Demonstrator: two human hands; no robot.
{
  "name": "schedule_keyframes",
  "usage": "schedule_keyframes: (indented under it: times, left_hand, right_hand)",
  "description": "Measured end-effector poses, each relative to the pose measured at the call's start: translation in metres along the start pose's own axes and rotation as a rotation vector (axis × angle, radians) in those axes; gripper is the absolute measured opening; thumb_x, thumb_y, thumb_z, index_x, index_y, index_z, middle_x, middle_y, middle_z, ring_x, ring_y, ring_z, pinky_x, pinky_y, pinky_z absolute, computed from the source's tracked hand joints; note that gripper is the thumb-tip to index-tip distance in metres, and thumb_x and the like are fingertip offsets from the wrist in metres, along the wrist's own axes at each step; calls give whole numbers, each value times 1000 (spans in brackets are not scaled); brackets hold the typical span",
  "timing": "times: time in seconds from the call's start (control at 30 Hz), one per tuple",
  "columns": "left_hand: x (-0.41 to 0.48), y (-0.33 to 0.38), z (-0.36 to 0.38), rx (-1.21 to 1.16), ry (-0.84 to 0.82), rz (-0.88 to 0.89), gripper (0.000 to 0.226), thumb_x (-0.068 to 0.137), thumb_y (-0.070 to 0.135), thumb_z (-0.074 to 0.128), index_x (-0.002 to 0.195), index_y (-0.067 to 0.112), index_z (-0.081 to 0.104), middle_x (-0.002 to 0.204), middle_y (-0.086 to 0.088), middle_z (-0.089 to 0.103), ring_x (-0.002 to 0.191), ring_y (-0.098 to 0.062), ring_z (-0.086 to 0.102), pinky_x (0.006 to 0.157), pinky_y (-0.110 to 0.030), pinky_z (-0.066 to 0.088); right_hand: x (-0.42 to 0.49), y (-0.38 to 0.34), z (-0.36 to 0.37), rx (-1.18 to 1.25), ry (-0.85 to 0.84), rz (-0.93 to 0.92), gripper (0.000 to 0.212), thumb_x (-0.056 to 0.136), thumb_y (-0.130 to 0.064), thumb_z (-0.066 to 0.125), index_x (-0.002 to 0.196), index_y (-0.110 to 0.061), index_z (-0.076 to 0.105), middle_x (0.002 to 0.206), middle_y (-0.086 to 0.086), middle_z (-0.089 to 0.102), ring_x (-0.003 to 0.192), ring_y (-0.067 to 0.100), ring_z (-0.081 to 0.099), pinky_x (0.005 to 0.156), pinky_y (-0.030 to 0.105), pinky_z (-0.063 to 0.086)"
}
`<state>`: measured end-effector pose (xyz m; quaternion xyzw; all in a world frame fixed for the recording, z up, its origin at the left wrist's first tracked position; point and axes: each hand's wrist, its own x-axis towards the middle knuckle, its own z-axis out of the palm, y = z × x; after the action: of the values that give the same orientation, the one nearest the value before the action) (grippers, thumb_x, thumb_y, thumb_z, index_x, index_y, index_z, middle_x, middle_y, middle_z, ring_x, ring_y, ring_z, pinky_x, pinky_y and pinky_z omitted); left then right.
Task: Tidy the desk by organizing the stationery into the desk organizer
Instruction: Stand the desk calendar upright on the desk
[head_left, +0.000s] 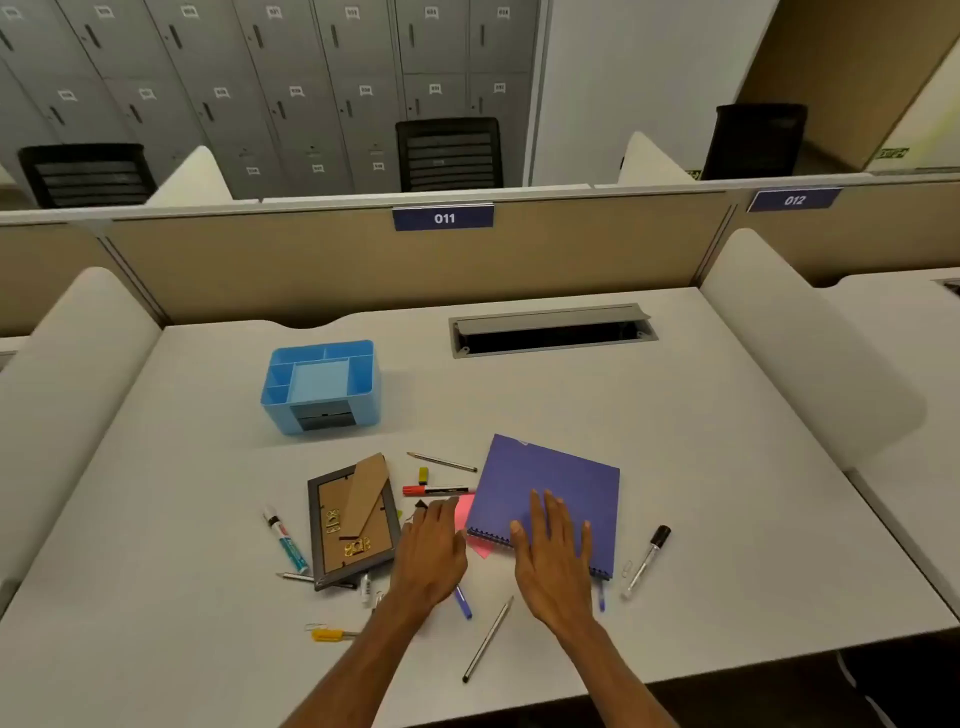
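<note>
White cubicle desk (675, 467): my right hand (556, 551) lies flat on the purple spiral notebook (550, 488), left hand (431, 551) spread beside it, neither holding anything. The blue desk organizer (322, 387) stands far left. Sorting seems unstarted; next, pinch the red marker (436, 490).

Open-plan office: numbered desk partitions (443, 217), grey lockers (291, 78), mesh chairs (449, 153).
</note>
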<state>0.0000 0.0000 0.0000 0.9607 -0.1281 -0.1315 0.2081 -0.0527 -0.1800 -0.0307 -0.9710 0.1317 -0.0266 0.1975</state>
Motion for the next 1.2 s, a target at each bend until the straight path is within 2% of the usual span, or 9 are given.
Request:
schedule_keyframes:
  times: [0.1,0.2,0.3,0.43,0.57,0.73,0.87,1.03,1.2]
  left_hand:
    - [9,7,3,-56,-42,50,61,108,27,50,163,13,27,166,-8,37,153,-25,36,125,-37,29]
    - [17,14,11,-77,-96,32,65,107,24,49,165,10,22,169,-10,33,155,-26,33,127,-40,29]
    - [24,26,14,-138,-88,-13,64,108,27,50,164,10,24,168,-9,34,153,-27,35,124,-42,34]
    - [32,36,18,-190,-49,-78,64,108,34,50,163,13,26,162,-9,41,145,-29,45,115,-46,42]
    - [38,40,23,-232,-55,-122,62,107,33,53,162,12,31,160,-10,43,143,-29,47,115,-45,42]
    - [43,40,21,-276,-73,-181,50,104,29,58,150,12,47,148,-10,51,131,-29,55,105,-42,48]
    - [52,30,20,-347,-82,-263,41,97,36,58,132,13,61,129,-7,62,115,-26,63,90,-37,53]
    - [52,29,23,-386,-59,-241,43,98,35,61,137,15,60,134,-5,62,112,-21,64,91,-37,56]
    - [52,27,14,-403,-63,-232,51,93,42,59,136,15,62,134,-4,65,114,-21,65,94,-40,59]
  right_hand:
    - [-1,18,-22,103,15,125,90,97,-73,-4,165,-24,26,170,3,29,160,21,21,130,44,-2]
    - [-1,38,-37,173,63,266,77,104,-67,14,162,-20,34,164,6,39,154,25,30,128,46,20]
    - [4,57,-44,232,87,356,66,106,-55,34,158,-15,37,155,9,47,142,28,40,115,49,39]
    - [12,73,-49,234,47,413,53,106,-37,51,148,-5,45,143,14,53,135,33,42,107,47,45]
    - [11,79,-52,259,11,456,34,103,-25,57,129,-2,56,130,16,55,137,33,33,104,44,47]
    - [17,81,-46,336,35,504,28,101,-24,59,122,-6,61,119,8,53,109,30,57,82,49,61]
    - [22,75,-43,400,83,628,23,99,-25,61,116,-9,63,113,4,53,94,28,62,69,51,63]
    - [33,77,-50,479,127,727,18,98,-20,64,108,-5,69,104,11,67,83,24,65,71,33,53]
    - [37,73,-60,490,128,740,9,97,-11,61,92,-9,67,83,7,67,65,13,56,61,28,45]
